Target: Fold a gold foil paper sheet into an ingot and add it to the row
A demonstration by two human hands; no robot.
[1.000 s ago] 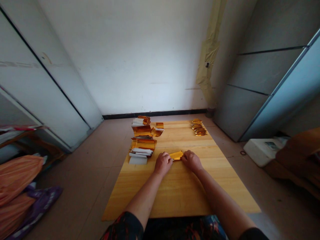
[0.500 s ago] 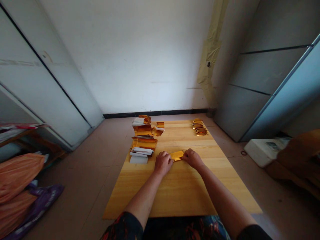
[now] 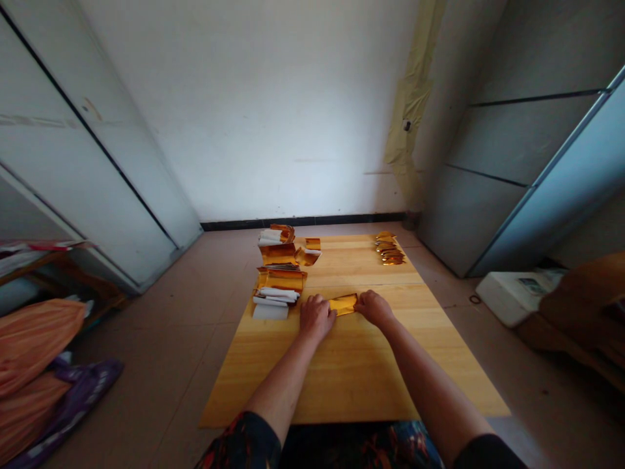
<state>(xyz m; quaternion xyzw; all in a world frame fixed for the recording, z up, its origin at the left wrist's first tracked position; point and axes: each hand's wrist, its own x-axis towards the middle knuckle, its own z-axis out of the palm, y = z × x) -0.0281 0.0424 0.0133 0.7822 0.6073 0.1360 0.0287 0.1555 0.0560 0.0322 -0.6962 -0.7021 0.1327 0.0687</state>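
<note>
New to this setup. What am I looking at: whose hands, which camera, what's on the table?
There's no machine here: a person works with two bare hands. The camera is worn on their head, looking forward and down, so the arms reach in from the bottom edge. The left hand and right hand hold a gold paper strip between them, one at each end. On the wooden table, gold-and-white paper sheets lie in piles at left; a row of gold folded pieces sits at far right.
</note>
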